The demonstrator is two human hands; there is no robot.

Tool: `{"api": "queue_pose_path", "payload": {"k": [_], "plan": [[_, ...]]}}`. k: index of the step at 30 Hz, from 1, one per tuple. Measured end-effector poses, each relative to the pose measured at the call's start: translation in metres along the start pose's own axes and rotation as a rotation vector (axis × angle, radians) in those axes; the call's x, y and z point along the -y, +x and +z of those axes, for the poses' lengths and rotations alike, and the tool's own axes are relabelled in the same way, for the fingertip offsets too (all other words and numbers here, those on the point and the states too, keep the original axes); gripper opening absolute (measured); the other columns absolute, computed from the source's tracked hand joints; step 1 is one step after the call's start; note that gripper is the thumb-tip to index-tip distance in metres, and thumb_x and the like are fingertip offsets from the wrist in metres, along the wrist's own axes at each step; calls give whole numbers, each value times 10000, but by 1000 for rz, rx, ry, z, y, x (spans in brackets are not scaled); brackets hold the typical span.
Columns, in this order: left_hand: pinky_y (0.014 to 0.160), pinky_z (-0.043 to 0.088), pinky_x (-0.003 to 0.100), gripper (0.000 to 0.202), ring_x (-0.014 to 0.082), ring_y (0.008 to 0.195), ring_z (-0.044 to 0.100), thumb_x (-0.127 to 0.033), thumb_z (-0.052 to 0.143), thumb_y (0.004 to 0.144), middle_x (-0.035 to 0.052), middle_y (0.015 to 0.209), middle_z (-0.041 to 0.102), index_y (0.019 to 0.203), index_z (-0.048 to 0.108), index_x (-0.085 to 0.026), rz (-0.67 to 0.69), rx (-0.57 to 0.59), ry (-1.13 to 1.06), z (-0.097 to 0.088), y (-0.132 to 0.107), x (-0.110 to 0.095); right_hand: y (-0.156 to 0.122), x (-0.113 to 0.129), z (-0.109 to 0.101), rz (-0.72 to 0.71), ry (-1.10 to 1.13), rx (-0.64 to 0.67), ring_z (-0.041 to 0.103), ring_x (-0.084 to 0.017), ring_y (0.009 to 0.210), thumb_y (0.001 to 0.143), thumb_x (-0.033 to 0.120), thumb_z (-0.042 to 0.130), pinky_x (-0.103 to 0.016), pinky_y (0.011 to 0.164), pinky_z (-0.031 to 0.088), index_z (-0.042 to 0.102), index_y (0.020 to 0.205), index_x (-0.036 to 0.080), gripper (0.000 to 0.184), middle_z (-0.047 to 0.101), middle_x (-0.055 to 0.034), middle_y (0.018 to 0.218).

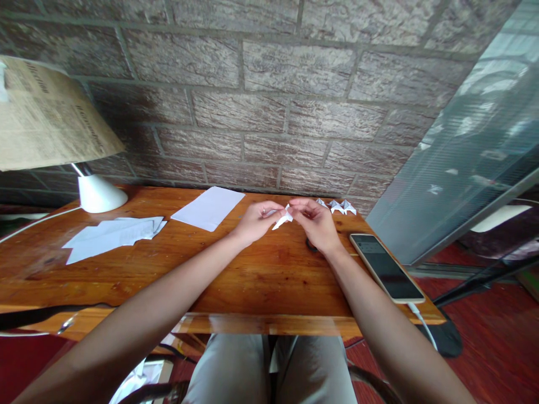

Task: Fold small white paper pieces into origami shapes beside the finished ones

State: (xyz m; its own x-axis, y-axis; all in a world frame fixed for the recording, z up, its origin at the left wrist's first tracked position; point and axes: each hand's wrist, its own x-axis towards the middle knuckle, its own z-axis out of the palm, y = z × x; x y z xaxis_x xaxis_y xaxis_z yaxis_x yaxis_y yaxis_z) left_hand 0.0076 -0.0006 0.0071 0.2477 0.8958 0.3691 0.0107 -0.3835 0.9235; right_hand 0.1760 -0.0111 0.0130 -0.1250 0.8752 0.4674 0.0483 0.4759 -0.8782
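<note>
A small piece of folded white paper is held up over the middle of the wooden desk. My left hand pinches its left side between thumb and fingers. From the right, my right hand grips the paper's upper right part with its fingertips. One pointed flap hangs down to the lower left, and the fingers hide part of the folds. Just behind my right hand, several small folded paper shapes with points stand in a row, the leftmost partly covered by the hand.
A stack of white sheets lies left of my hands. Farther left are loose paper pieces and a lamp against the brick wall. A phone with a plugged-in cable rests near the desk's right edge. Some dark object shows under my right hand.
</note>
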Motion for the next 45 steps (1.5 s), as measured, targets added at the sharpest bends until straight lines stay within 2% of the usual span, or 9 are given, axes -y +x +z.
{"api": "queue_pose_path", "payload": {"k": [5, 8, 14, 19, 23, 30, 33, 39, 45], "plan": [[675, 463, 286, 357, 164, 694, 617, -460, 725, 699, 59, 781, 715, 854, 705, -140, -49, -90, -56, -2, 3, 3, -2, -1, 2, -77, -95, 10, 670, -181, 827, 655, 404, 815, -339, 807, 535, 618, 1034, 227, 462, 701, -38, 934], [689, 472, 289, 382, 166, 708, 623, -492, 733, 681, 58, 805, 720, 842, 707, -146, -27, -146, -61, -3, 3, 2, -4, -3, 3, -99, -92, 31, 681, -182, 824, 699, 395, 786, -342, 817, 539, 645, 978, 218, 360, 707, -43, 936], [675, 463, 291, 390, 161, 680, 619, -497, 725, 700, 51, 741, 701, 858, 701, -142, -62, -40, -134, -4, 0, -1, -5, -1, 4, -12, -75, 38, 687, -189, 780, 730, 413, 748, -346, 792, 542, 712, 853, 209, 242, 744, -41, 881], [739, 459, 295, 355, 166, 766, 627, -341, 788, 647, 53, 856, 714, 933, 709, -146, -50, 61, -202, -4, 0, -4, -3, -2, 1, 49, -8, -68, 667, -165, 704, 704, 426, 761, -324, 717, 556, 722, 839, 199, 266, 742, -38, 842], [734, 455, 285, 311, 162, 777, 620, -269, 767, 647, 46, 875, 709, 927, 707, -147, -69, 10, -208, -2, 1, -4, -3, -3, 0, 66, 52, -59, 681, -168, 732, 701, 402, 770, -318, 707, 563, 723, 869, 203, 265, 739, -40, 851], [776, 483, 276, 427, 120, 781, 622, -207, 781, 614, -2, 824, 677, 1021, 658, -167, -158, -54, -413, 0, 1, -3, -3, -5, 4, 134, 91, -83, 702, -180, 709, 668, 418, 794, -322, 697, 576, 711, 828, 183, 297, 737, -45, 786], [834, 494, 302, 404, 134, 819, 645, -216, 803, 602, 9, 844, 690, 974, 654, -163, -156, -14, -466, 3, 0, -4, -3, -5, 5, 131, 84, -116, 706, -190, 710, 671, 444, 784, -331, 696, 584, 699, 816, 174, 318, 741, -57, 791], [868, 513, 343, 270, 140, 791, 656, -272, 822, 605, 21, 765, 691, 685, 605, -133, -165, -31, -471, 2, 0, -1, -5, -5, 7, 128, 41, -71, 689, -170, 688, 668, 437, 785, -310, 671, 584, 696, 847, 176, 329, 742, -58, 811], [910, 514, 387, 287, 157, 822, 669, -291, 830, 604, 44, 826, 710, 740, 640, -124, -171, -14, -465, -1, 1, 0, -5, -7, 6, 40, -40, -60, 668, -166, 669, 703, 444, 752, -310, 652, 570, 705, 820, 190, 284, 732, -53, 824]]}}
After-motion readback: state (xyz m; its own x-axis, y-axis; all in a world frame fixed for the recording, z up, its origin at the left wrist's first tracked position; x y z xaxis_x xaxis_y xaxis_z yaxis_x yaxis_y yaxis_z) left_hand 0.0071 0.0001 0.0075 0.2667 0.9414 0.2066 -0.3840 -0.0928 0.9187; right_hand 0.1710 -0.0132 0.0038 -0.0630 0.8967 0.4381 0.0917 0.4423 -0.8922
